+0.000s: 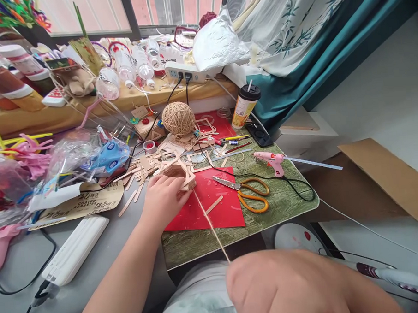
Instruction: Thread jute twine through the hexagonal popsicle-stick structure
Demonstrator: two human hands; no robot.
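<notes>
Twine (211, 224) across table edge (191, 258), right hand (280, 285) beyond, left hand (165, 195) gripping box (188, 181)

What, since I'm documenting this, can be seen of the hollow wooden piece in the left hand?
The piece looks built of stacked pale wooden sticks, forming a many-sided ring opening upward. The left hand grips its near side. Taut twine runs from its right side to the right hand. Its underside, near the red sheet, is hidden.

Bright window (168, 10) above cluttered sill (209, 88); teal curtain (330, 68), pale wall (375, 80) right; green wood-patterned table (283, 205).
</notes>
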